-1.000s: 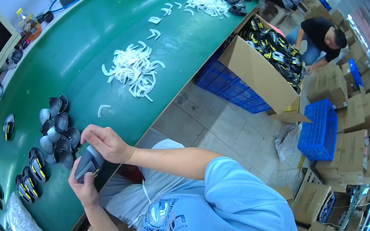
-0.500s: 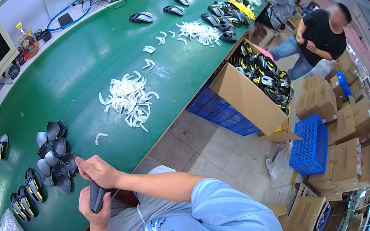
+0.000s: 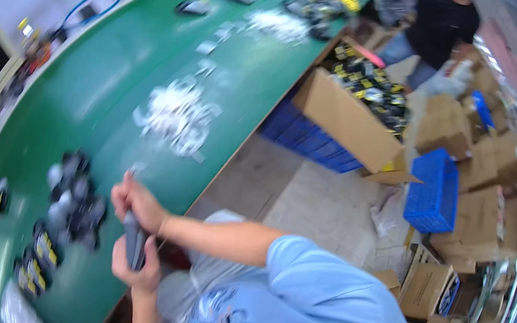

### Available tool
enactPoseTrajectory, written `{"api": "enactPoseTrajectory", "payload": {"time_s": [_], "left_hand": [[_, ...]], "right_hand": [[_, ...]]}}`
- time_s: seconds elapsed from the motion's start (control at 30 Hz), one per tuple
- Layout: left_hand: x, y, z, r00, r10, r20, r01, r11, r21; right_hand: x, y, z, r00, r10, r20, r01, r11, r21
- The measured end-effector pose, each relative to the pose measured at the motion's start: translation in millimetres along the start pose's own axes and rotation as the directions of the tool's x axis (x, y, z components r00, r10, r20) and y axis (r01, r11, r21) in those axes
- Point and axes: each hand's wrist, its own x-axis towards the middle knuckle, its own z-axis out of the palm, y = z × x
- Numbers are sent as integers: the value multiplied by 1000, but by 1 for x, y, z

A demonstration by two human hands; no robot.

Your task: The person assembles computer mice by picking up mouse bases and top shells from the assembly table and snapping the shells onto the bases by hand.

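Observation:
My left hand is wrapped round a smooth, dark grey elongated shell piece, held upright near the table edge. Just above it, my right hand has its fingers curled together, touching or nearly touching the piece's upper end. One fingertip points toward a single white curved strip on the table; whether they touch is blurred. Whatever the right fingers pinch is too smeared to make out. Beside my hands, to the left, lies a heap of dark and silver shells.
Farther along the green table lie a pile of white strips and several black-and-yellow assembled parts. A cardboard box full of such parts stands beyond the table edge, near a blue crate. Another person is at the far end.
The view has shifted and blurred. My right hand has moved closer to the lone white strip. The left hand still holds the grey piece. The far person's arm now reaches over the table.

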Motion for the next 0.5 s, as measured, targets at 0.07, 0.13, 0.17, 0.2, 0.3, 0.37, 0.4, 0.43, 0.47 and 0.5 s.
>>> {"api": "enactPoseTrajectory", "payload": {"time_s": [0.07, 0.13, 0.17, 0.2, 0.3, 0.37, 0.4, 0.43, 0.47, 0.5], "left_hand": [[8, 1, 1, 996, -87, 14, 87, 996, -19], [14, 0, 10, 951, -308, -21, 291, 919, -265], [20, 8, 12, 941, -339, -9, 323, 902, -286], [16, 6, 8, 924, -377, 58, 377, 879, -292], [14, 13, 2, 971, -239, -24, 222, 931, -290], [9, 0, 5, 971, -142, -192, 103, 974, -203], [11, -1, 4, 969, -184, -166, 143, 962, -231], [9, 0, -1, 968, -188, -167, 149, 963, -224], [8, 2, -7, 951, -294, -101, 247, 912, -326], [10, 1, -10, 924, -381, -34, 333, 845, -418]], "right_hand": [[5, 9, -13, 999, -37, -24, 38, 998, 44], [3, -21, -3, 980, 45, -194, -42, 999, 19], [8, -16, -12, 977, 73, -199, -41, 986, 160], [3, -29, -7, 970, 145, -194, -125, 986, 111], [2, -25, -4, 990, 113, -83, -113, 994, 8], [8, -11, 7, 992, 111, -51, -113, 993, -20], [11, -9, 8, 998, 52, -43, -55, 995, -84], [8, -5, 8, 997, 59, -41, -62, 995, -77], [5, 0, 7, 997, 58, -59, -61, 996, -64], [6, 3, 7, 996, 50, -67, -54, 997, -50]]}}
